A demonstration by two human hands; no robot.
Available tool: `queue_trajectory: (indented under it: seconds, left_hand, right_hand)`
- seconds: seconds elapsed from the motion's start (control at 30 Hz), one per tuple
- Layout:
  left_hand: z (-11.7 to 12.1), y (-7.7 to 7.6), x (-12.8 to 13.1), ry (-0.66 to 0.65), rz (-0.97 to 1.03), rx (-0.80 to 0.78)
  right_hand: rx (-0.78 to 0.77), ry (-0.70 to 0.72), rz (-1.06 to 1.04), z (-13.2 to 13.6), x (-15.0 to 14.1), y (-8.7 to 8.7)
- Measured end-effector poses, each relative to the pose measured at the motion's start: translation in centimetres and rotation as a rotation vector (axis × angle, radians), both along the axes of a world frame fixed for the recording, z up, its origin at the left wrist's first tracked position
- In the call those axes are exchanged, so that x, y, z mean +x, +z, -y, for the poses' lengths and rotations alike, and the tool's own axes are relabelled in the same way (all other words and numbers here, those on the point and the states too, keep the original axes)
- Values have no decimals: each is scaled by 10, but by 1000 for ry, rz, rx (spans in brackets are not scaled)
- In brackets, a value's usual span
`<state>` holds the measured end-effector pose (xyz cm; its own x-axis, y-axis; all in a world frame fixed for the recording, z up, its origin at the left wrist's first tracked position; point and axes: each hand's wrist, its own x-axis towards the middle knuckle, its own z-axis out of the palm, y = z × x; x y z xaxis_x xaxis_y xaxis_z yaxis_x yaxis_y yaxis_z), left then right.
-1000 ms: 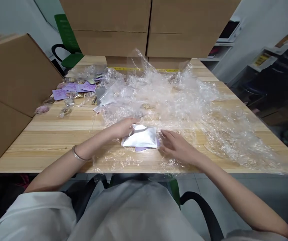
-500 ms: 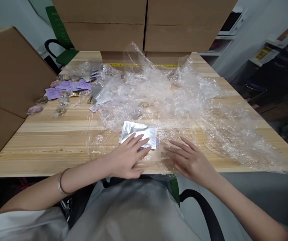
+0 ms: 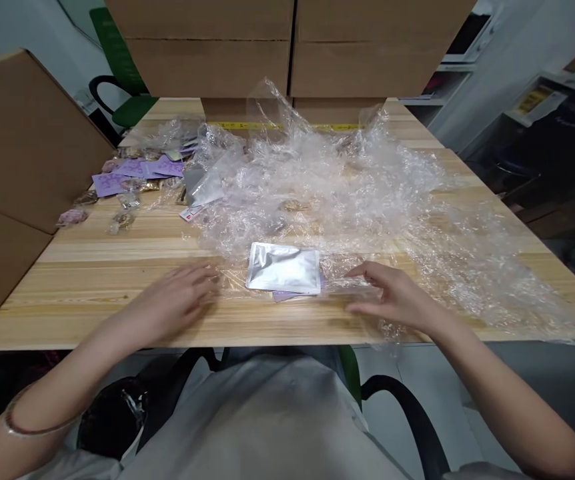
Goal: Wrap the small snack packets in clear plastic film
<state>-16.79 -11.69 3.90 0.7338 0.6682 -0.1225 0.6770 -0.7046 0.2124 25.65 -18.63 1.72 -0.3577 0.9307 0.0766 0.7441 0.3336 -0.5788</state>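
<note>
A shiny silver foil pouch [image 3: 283,268] lies flat near the front of the table on clear plastic film. Part of a purple card [image 3: 290,295] pokes out from under its lower edge. My left hand [image 3: 175,300], blurred by motion, is left of the pouch with fingers stretched out and nothing visible in it. On the other side, my right hand [image 3: 395,293] has its thumb and forefinger apart, facing the pouch without touching it. Clear film [image 3: 390,330] lies around and under this hand; whether the other fingers touch it I cannot tell.
A big heap of crumpled clear plastic film [image 3: 327,180] spreads over the middle and right of the wooden table [image 3: 92,280]. Purple cards [image 3: 110,183] and small wrapped items [image 3: 121,221] lie at the left. Cardboard boxes [image 3: 207,67] stand at the back and left.
My left hand has come off the foil pouch and moved left. The pouch sits slightly further right and straighter. My right hand has shifted a little right, its thumb and forefinger now apart.
</note>
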Motion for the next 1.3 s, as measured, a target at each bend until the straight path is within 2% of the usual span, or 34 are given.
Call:
queue_trajectory:
  seconds: [0.07, 0.13, 0.23, 0.33, 0.4, 0.5, 0.57, 0.67, 0.73, 0.8, 0.87, 0.9, 0.93, 0.97, 1.03, 1.1, 1.13, 1.2, 1.27, 1.3]
  left_hand:
    - [-5, 7, -15, 29, 94, -136]
    - [-9, 9, -24, 100, 240, -339]
    - [-12, -4, -26, 396, 589, -529]
    - [-12, -29, -14, 656, 930, -495]
    - [-10, -43, -2, 746, 1016, -444]
    - [-8, -52, 8, 860, 952, -277]
    - [-7, -52, 5, 870, 782, -107]
    - [-4, -51, -1, 798, 382, 87]
    - [-1, -52, -1, 768, 120, 122]
    - [3, -55, 1, 781, -37, 186]
    - [9, -58, 3, 756, -32, 398]
    - [12, -59, 4, 689, 31, 538]
    - [15, -60, 4, 557, 120, 661]
    - [18, -60, 6, 372, 210, 732]
    - [24, -59, 14, -24, 319, 683]
    - [29, -58, 30, -287, 295, 499]
    - [30, -57, 39, -338, 253, 419]
    - [30, -55, 58, -361, 179, 340]
    - [27, -53, 72, -327, 156, 318]
    - [24, -52, 75, -299, 169, 318]
  right_hand:
    - [-2, 29, 65, 3, 7, -3]
    - [-64, 16, 50, 4, 17, -5]
    - [-318, -55, -149, 1, 28, -8]
    - [-474, -283, -393, -2, 23, -14]
    - [-450, -454, -444, -4, 13, -19]
    - [-302, -593, -309, -8, 5, -26]
    - [-225, -626, -162, -12, 10, -28]
    - [-333, -636, -5, -21, 28, -28]
    - [-453, -607, 33, -28, 42, -27]
    - [-457, -587, 54, -32, 56, -25]
    - [-359, -581, 44, -31, 70, -19]
    - [-291, -579, 29, -28, 76, -15]
    - [-220, -574, 14, -25, 81, -9]
    - [-148, -563, 5, -20, 83, -2]
    - [5, -525, 37, -10, 80, 16]
    - [157, -431, 114, -2, 62, 32]
    - [239, -369, 143, 1, 49, 38]
    - [432, -249, 164, 7, 17, 42]
    - [676, -110, 209, 11, -12, 33]
    - [787, 7, 248, 13, -24, 24]
